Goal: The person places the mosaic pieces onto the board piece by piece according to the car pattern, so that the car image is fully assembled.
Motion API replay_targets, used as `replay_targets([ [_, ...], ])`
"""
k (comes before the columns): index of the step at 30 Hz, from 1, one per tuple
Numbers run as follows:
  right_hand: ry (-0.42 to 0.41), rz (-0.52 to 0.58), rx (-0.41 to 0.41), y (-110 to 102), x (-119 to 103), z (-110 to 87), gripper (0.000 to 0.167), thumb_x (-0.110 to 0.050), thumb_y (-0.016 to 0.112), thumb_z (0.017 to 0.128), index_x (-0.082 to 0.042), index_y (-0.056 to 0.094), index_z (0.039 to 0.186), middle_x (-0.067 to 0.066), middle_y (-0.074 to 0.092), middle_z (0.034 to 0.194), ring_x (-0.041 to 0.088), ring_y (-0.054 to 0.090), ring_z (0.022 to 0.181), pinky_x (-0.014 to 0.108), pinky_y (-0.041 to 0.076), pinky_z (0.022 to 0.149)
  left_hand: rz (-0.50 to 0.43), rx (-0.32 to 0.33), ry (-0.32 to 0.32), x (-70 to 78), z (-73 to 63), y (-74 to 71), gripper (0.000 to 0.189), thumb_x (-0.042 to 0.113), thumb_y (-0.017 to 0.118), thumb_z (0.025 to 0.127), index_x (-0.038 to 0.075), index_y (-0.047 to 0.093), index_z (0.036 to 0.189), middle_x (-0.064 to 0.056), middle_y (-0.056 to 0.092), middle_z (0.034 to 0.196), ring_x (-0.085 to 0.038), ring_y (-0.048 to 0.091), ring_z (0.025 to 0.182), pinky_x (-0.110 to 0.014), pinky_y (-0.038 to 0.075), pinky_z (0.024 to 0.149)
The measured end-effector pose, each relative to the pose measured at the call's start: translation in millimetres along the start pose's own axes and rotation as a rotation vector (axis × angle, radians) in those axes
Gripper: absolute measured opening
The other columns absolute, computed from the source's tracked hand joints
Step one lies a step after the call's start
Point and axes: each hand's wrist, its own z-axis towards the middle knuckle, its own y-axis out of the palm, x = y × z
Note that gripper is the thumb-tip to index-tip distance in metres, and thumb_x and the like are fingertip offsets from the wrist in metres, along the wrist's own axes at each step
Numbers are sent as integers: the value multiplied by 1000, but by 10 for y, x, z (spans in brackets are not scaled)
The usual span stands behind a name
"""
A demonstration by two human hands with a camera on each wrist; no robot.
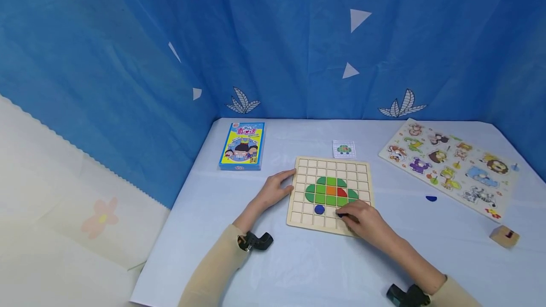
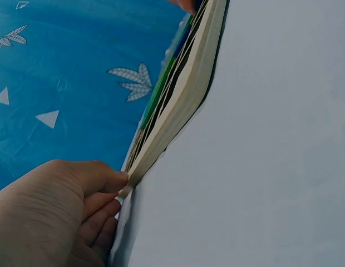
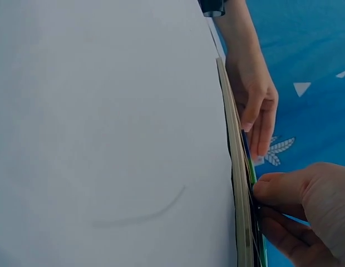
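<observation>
A wooden grid board (image 1: 303, 212) lies on the table. Green pieces (image 1: 331, 199), an orange square (image 1: 331, 190) and a red quarter-round piece (image 1: 341, 192) form a shape on it, with a blue round (image 1: 319, 209) just below. My left hand (image 1: 275, 188) touches the board's left edge; in the left wrist view the thumb (image 2: 108, 179) presses against its side. Over the lower right of the grid, my right hand (image 1: 364, 221) pinches a small dark blue piece (image 1: 340, 214), its outline mostly hidden by the fingers.
A small pattern card (image 1: 343, 149) lies behind the board. To the left is a blue and yellow box (image 1: 241, 147). An animal puzzle board (image 1: 452, 167), a dark blue half-round piece (image 1: 431, 198) and a wooden block (image 1: 505, 236) are on the right. A blue curtain (image 1: 290, 51) hangs behind.
</observation>
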Motion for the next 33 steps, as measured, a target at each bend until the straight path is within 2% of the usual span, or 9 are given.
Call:
replay_targets([
  [8, 17, 29, -4, -68, -5, 16, 22, -1, 77, 75, -10, 75, 96, -3, 69, 92, 16, 63, 88, 35, 56, 73, -6, -1, -4, -2, -4, -1, 52, 11, 61, 91, 6, 45, 140, -9, 45, 141, -23, 38, 132, -34, 31, 109],
  [12, 36, 37, 54, -242, 87, 33, 23, 1, 75, 76, -9, 74, 97, 1, 70, 93, 22, 64, 89, 42, 55, 74, -7, -3, -1, -1, -5, -3, 52, 11, 61, 91, 6, 45, 140, -9, 46, 141, -22, 38, 132, -33, 31, 109],
  [14, 82, 39, 102, -393, 203, 25, 23, 1, 74, 77, -8, 73, 99, 5, 70, 95, 26, 64, 89, 45, 55, 73, -9, -4, 5, 0, -4, -5, 51, 10, 61, 91, 5, 45, 140, -9, 46, 141, -23, 38, 132, -33, 31, 109],
  [18, 159, -51, 221, -648, 726, -122, 23, -7, 72, 83, -11, 72, 105, 10, 69, 97, 25, 62, 85, 33, 55, 63, -8, -4, 12, 4, -3, -10, 52, 10, 61, 91, 5, 45, 140, -10, 46, 141, -23, 38, 132, -34, 31, 109],
  [20, 223, -101, 255, -777, 952, -241, 24, -6, 71, 83, -8, 70, 108, 13, 68, 97, 27, 62, 84, 32, 54, 57, -7, -5, 11, 10, 1, -4, 52, 10, 61, 91, 5, 45, 140, -10, 46, 141, -23, 38, 132, -34, 31, 109],
  [22, 319, -136, 245, -919, 1077, -364, 25, -3, 70, 83, -2, 68, 108, 19, 67, 98, 34, 62, 85, 39, 54, 57, -4, -8, 4, 13, 4, 1, 52, 10, 61, 91, 6, 45, 140, -9, 46, 141, -22, 38, 132, -33, 31, 109],
  [26, 494, -139, 151, -1104, 1152, -573, 30, 4, 69, 80, 10, 63, 109, 32, 61, 102, 49, 57, 89, 56, 51, 64, 0, -11, -13, 9, 7, 4, 52, 11, 61, 91, 7, 45, 141, -8, 45, 142, -21, 37, 132, -33, 31, 109],
  [29, 510, -157, 117, -1085, 1208, -675, 31, 7, 71, 77, 12, 62, 106, 34, 60, 101, 50, 56, 89, 57, 50, 67, 1, -6, -17, 5, 3, 2, 52, 11, 62, 91, 7, 45, 140, -8, 45, 142, -21, 37, 132, -32, 31, 109],
  [33, 456, -157, 166, -1011, 1274, -737, 29, 11, 71, 74, 10, 65, 102, 31, 62, 96, 46, 58, 86, 55, 49, 69, -2, 1, -6, 7, 2, 9, 51, 10, 62, 91, 6, 46, 140, -8, 46, 141, -22, 38, 132, -33, 31, 109],
])
